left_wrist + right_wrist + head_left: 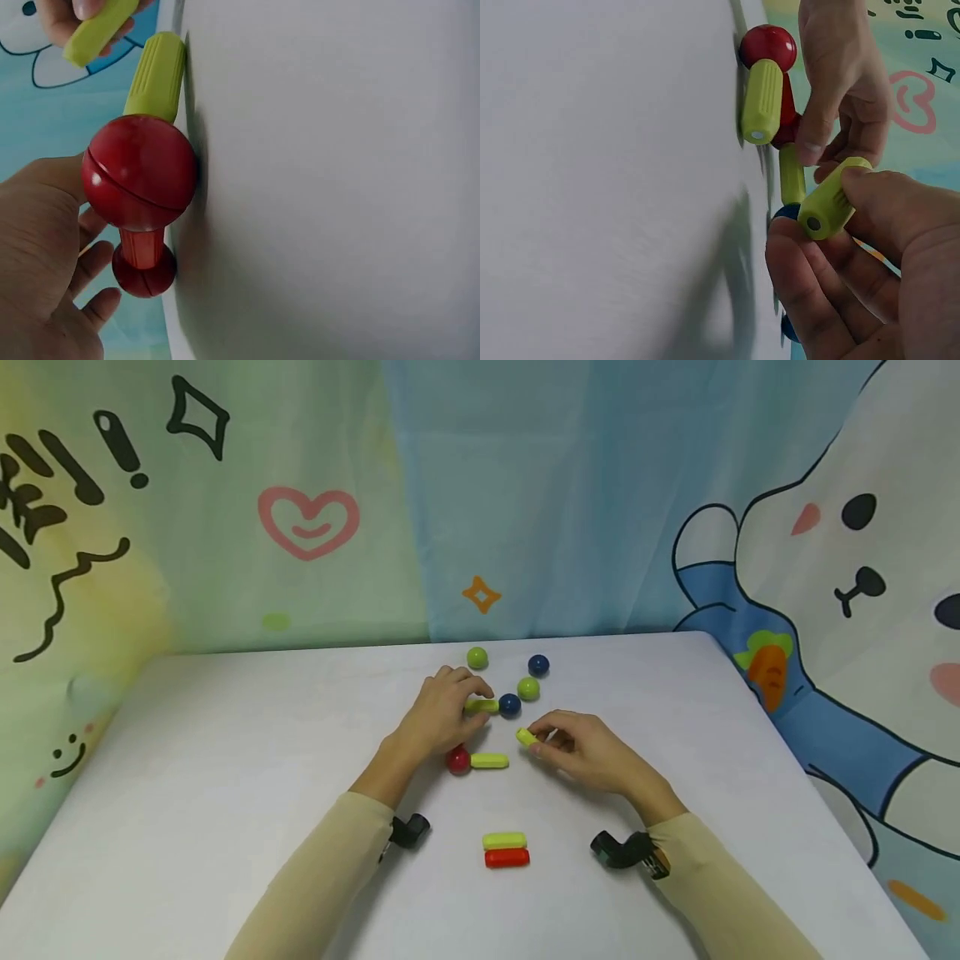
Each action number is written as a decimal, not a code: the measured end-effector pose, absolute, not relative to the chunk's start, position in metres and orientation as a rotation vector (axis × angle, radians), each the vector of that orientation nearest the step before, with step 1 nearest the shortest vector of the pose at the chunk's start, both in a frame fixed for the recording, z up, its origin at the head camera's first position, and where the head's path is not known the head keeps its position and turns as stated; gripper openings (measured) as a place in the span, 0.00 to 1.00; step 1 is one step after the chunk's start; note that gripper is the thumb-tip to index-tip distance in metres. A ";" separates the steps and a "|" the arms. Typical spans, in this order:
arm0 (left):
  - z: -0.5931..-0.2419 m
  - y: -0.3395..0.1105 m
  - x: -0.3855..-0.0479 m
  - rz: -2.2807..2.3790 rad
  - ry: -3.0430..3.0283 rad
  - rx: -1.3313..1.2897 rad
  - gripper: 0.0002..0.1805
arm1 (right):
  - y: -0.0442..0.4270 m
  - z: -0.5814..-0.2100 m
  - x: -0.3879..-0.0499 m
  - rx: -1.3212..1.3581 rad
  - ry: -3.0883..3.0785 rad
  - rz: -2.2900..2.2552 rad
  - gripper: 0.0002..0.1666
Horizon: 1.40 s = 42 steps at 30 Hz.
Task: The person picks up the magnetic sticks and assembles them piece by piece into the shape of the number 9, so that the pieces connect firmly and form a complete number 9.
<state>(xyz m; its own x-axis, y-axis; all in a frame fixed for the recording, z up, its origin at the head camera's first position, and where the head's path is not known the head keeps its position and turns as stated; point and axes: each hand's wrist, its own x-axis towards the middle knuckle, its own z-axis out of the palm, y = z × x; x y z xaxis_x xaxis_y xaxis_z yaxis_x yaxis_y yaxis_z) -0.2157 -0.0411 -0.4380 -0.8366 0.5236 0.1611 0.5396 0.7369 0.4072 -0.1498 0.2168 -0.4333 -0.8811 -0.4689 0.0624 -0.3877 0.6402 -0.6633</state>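
My right hand (581, 745) pinches a yellow-green rod (831, 202) between thumb and fingertips, raised above the table. A joined piece lies to its left: a red ball (458, 760) bears one yellow-green rod (490, 761), and a short red rod (141, 247) links it to a second red ball (145, 274). From there another yellow-green rod (482, 705) runs to a blue ball (510, 706). My left hand (447, 706) holds this last rod, thumb on one side and fingers on the other; its exact contact is partly hidden.
Two green balls, one at the back (477, 657) and one nearer (528, 688), lie with a loose blue ball (538, 665). Toward the front, a yellow-green rod (505, 841) and a red rod (507, 858) lie side by side on the white table (247, 760). A printed curtain (510, 502) hangs behind.
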 end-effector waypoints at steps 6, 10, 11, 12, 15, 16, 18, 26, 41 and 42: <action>-0.437 -0.042 -0.220 -0.613 -2.964 -0.887 0.17 | 0.213 -0.431 -0.155 -0.640 2.727 -1.093 0.10; -0.435 -0.040 -0.223 -0.573 -2.992 -0.892 0.18 | 0.209 -0.431 -0.158 -0.616 2.745 -1.126 0.10; -0.435 -0.039 -0.224 -0.575 -2.995 -0.898 0.18 | 0.209 -0.431 -0.159 -0.603 2.756 -1.131 0.10; -0.435 -0.038 -0.225 -0.575 -2.999 -0.903 0.18 | 0.209 -0.432 -0.160 -0.588 2.765 -1.135 0.10; -0.435 -0.035 -0.226 -0.590 -3.017 -0.907 0.16 | 0.208 -0.434 -0.162 -0.525 2.773 -1.155 0.10; -0.436 -0.034 -0.227 -0.591 -3.023 -0.905 0.16 | 0.208 -0.435 -0.163 -0.503 2.770 -1.164 0.11; -0.436 -0.033 -0.227 -0.572 -3.031 -0.899 0.16 | 0.207 -0.436 -0.164 -0.463 2.766 -1.185 0.12; -0.434 -0.029 -0.226 -0.474 -3.045 -0.891 0.17 | 0.201 -0.439 -0.165 -0.380 2.696 -1.270 0.14; -0.437 -0.031 -0.227 -0.486 -3.068 -0.858 0.16 | 0.189 -0.445 -0.172 -0.219 2.629 -1.277 0.14; -0.438 -0.031 -0.227 -0.492 -3.062 -0.868 0.15 | 0.188 -0.446 -0.173 -0.211 2.620 -1.278 0.14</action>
